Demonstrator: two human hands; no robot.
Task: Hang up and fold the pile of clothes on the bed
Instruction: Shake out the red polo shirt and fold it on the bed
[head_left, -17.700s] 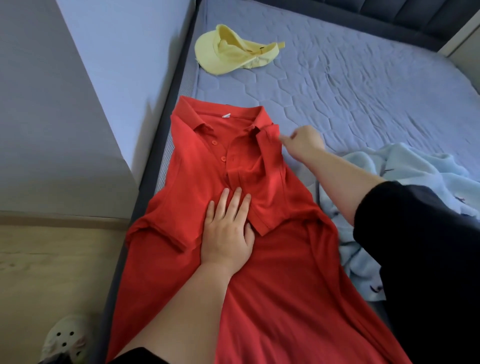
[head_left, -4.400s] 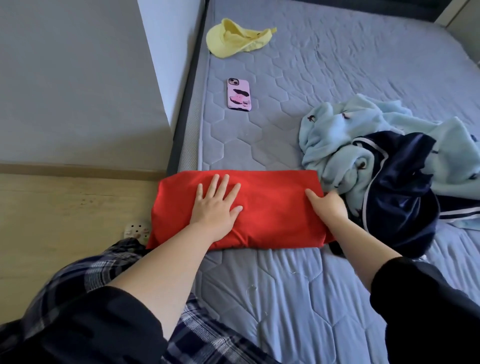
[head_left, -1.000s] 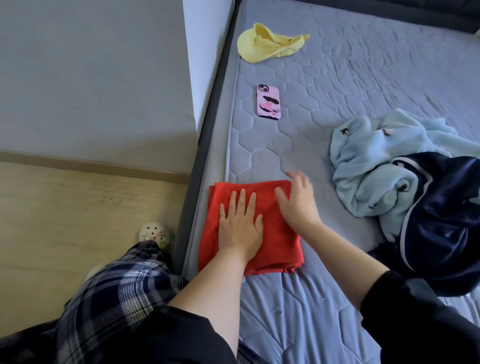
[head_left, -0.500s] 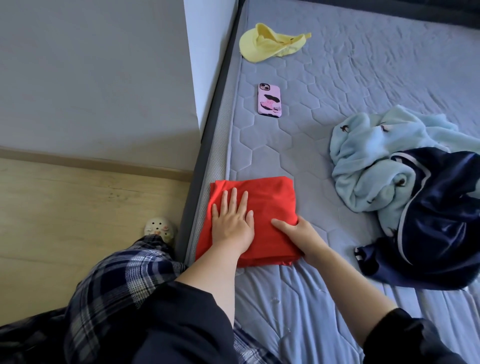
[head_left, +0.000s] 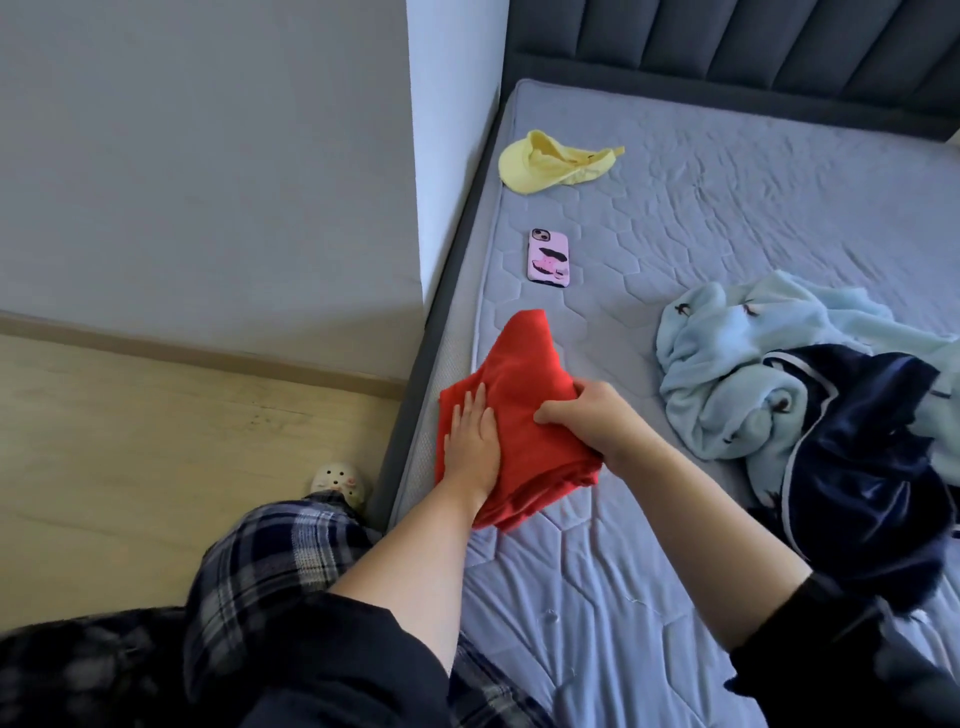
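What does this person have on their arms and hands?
The left hand and right hand wear nothing: no gloves, rings or watch in view. The left sleeve and right sleeve are black and loose, ending around the elbows, with forearms uncovered.

Bed as I viewed it through the head camera. The quilted grey mattress (head_left: 753, 208) carried three things along its left side: a yellow cap (head_left: 556, 163) nearest the headboard (head_left: 727, 47), then a phone (head_left: 549, 257) in a pink case, then the folded red shirt (head_left: 524, 364). To the right I saw a crumpled pale blue garment (head_left: 727, 364), with a dark blue garment (head_left: 872, 457) lying partly over it.
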